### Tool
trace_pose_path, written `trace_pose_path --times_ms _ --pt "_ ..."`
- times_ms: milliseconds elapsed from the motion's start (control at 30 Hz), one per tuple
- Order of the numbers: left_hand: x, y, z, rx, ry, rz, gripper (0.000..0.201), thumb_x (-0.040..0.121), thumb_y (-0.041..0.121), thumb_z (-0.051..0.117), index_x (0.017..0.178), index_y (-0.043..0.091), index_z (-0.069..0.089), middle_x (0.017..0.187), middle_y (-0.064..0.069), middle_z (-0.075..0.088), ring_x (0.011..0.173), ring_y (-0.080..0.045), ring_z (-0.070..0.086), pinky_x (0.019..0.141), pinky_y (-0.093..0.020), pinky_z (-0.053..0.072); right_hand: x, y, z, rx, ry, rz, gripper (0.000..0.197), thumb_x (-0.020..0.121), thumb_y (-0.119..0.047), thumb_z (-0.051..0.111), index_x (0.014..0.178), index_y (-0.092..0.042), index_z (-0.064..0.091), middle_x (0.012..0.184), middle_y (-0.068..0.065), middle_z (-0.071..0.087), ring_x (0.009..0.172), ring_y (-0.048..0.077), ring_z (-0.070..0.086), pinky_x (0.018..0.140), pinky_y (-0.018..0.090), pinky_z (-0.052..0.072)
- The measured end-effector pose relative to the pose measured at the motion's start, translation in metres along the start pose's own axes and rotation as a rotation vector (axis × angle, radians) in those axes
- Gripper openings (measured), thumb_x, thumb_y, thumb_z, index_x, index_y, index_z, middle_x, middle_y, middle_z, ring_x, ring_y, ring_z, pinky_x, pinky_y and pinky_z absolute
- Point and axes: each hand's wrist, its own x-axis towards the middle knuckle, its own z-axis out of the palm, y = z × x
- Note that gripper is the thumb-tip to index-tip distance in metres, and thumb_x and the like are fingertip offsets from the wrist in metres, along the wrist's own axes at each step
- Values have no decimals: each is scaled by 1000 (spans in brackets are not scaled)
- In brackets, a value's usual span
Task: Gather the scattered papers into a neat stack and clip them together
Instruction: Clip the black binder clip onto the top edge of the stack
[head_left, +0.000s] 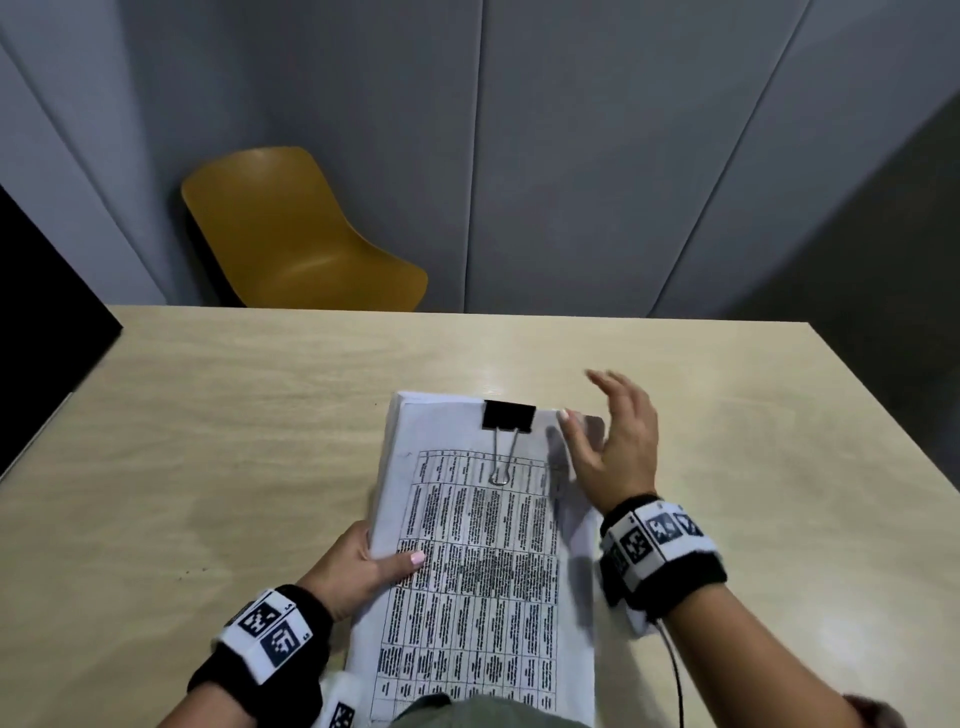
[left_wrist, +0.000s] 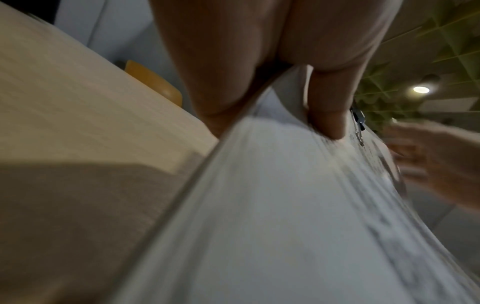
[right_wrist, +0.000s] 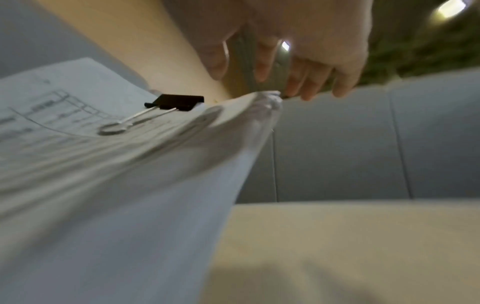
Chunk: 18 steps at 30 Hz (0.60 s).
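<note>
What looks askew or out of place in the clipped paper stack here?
The paper stack isn't square: at the far right corner by the right hand, lower sheets stick out past the top page. The binder clip sits on the far edge. Left hand grips the left edge.

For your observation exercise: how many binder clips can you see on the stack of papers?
1. The black binder clip sits on the far top edge of the stack of papers. Another beneath the stack would be hidden.

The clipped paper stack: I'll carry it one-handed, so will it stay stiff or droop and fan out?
The paper stack looks thick, so probably fairly heavy. It likely droops: its right side already sags in the right wrist view. The binder clip bites only the far edge, so the near end may fan where the left hand grips.
</note>
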Motion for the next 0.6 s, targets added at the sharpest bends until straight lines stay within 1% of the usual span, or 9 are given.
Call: trace_pose_path --times_ms 67,133,167,200,267,300,367,500,600 --pt "2 -4 -6 -26 32 -21 110 32 53 88 122 3 49 111 -17 63 104 -28 60 96 -43 47 -24 10 9 299 -114 465 45 84 -29 62 125 -16 47 124 11 52 108 23 51 96 38 42" --pt "4 -6 -13 -14 42 -52 97 43 46 87 122 5 48 116 -17 63 107 -28 59 101 -48 43 -49 12 20 708 -308 933 36 87 -18 59 120 -7 51 102 14 61 79 21 57 71 30 49" --pt "5 -5 -15 -17 46 -74 86 51 38 84 122 6 48 118 -15 62 109 -28 59 102 -48 41 -58 15 25 791 -365 1021 29 88 -9 55 115 -1 54 83 13 64 62 19 58 57 25 47" --pt "8 -5 -17 -17 43 -84 75 58 33 81 121 7 49 120 -14 62 110 -27 58 103 -48 41 -63 18 32 785 -389 1035 24 87 1 50 110 3 56 67 9 66 48 16 58 46 20 45" --pt "17 -5 -19 67 50 -96 55 71 25 76 118 9 52 120 -10 62 109 -26 58 104 -48 39 -66 24 45 706 -371 1014 31 84 15 39 105 3 58 51 3 67 37 12 58 38 17 45" --pt "23 -5 -19 117 63 -102 53 74 22 74 120 7 52 121 -11 62 110 -26 58 105 -49 39 -64 24 51 670 -365 992 35 82 17 37 105 2 59 54 3 69 43 16 63 43 22 51" --pt "35 -2 -19 194 99 -115 53 76 20 72 123 5 52 122 -12 63 110 -28 59 104 -49 40 -60 25 65 576 -366 931 37 81 15 39 104 -2 63 68 5 72 63 26 69 63 35 58" --pt "55 22 -16 226 227 -69 47 82 12 66 126 7 48 116 -4 60 107 -27 58 98 -40 43 -46 27 81 498 -322 913 41 82 13 36 104 -8 64 92 16 70 87 32 67 83 38 54" --pt "62 41 -19 166 275 -22 51 81 -1 63 128 5 43 130 -11 55 113 -27 56 102 -41 42 -35 32 83 473 -294 912 45 84 11 34 125 3 51 121 20 61 111 33 59 102 41 44"
